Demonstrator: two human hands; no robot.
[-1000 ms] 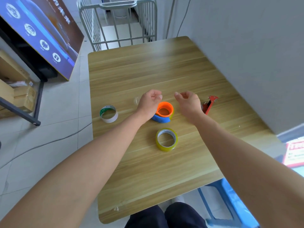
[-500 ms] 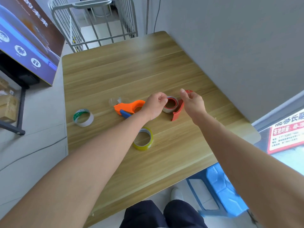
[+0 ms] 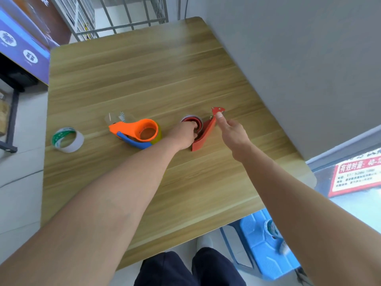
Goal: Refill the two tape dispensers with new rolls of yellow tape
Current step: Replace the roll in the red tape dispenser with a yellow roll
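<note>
A person leans over a wooden desk point(image 3: 144, 79), both bare arms stretched toward a red tape dispenser point(image 3: 203, 135) lying near the right-hand wall. The left hand point(image 3: 183, 134) is curled with fingers together on the dispenser's round hub, while the right hand point(image 3: 233, 131) pinches the metal blade end, fingers closed on it. Just left sits an orange and blue tape dispenser point(image 3: 137, 132) with a yellow roll point(image 3: 158, 134) showing at its edge. A green-and-white tape roll point(image 3: 67, 139) lies well apart, near the desk's left edge.
</note>
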